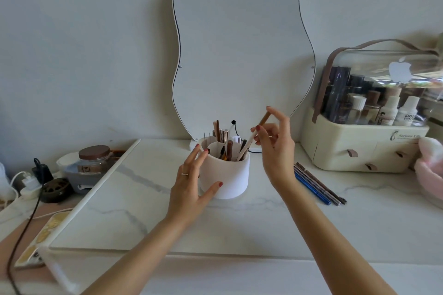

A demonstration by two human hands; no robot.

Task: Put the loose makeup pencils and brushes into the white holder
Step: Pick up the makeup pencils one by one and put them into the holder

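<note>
1. Standing near the middle of the marble bench (pixel 134 201), the white holder (pixel 225 175) has bare surface in front of it and to its left, up to the raised strip along the slab's left edge.
2. The left hand (pixel 191 184) rests its spread fingers and thumb against the holder's left wall.
3. The right hand (pixel 275 143) pinches a white pencil with a brown end (pixel 254 136), tilted, its lower tip inside the holder's rim.
4. Inside the holder, dividers split it into compartments holding upright pencils and brushes; which compartment the held pencil enters is hard to tell.
5. Three or four loose pencils (pixel 316 184), blue, grey and brown, lie side by side on the bench right of the holder, just behind the right forearm.
6. A wavy-edged mirror (pixel 242 50) leans on the wall behind the holder.
7. At far right, a cream cosmetics case (pixel 359 146) with a clear lid holds bottles; its right end is cut off.
8. At left, beyond the slab, a brown-lidded jar (pixel 94 158) and cables sit crowded together.
</note>
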